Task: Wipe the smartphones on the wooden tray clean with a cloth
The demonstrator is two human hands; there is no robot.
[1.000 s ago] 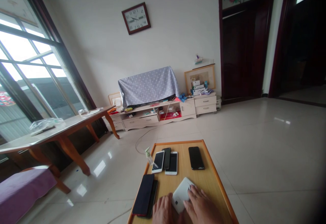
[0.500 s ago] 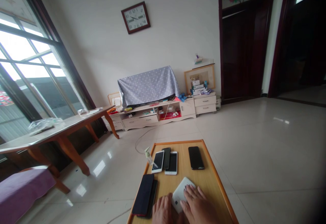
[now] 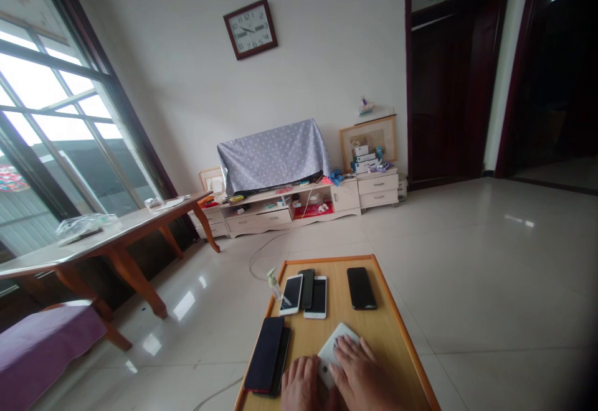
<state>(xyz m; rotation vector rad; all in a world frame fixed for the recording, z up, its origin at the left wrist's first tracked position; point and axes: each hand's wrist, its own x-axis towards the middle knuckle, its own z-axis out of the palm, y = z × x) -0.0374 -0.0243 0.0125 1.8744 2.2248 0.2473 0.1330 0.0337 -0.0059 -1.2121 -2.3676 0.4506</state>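
A white smartphone (image 3: 329, 354) lies slantwise on a small wooden table (image 3: 306, 336), with its back and a small dark mark facing up. At its lower left edge is my left hand (image 3: 300, 383), fingers bent and closed on the phone's side; its thumb is mostly hidden. My right hand (image 3: 359, 370) lies over the phone's right part, fingers stretched out flat on the back and thumb near the mark. To the left of my left hand, a large dark phone (image 3: 264, 355) partly covers another dark phone (image 3: 283, 361).
Farther up the table are a white-framed phone (image 3: 292, 294), a dark phone (image 3: 307, 288) overlapping a white phone (image 3: 316, 307), and a black phone (image 3: 361, 288) at right. A pump bottle (image 3: 274, 284) stands by the left rim. A long table (image 3: 107, 236) is at left.
The view has shifted slightly. My right hand stays on the white smartphone, and my left hand remains at its lower left edge with hardly any movement.
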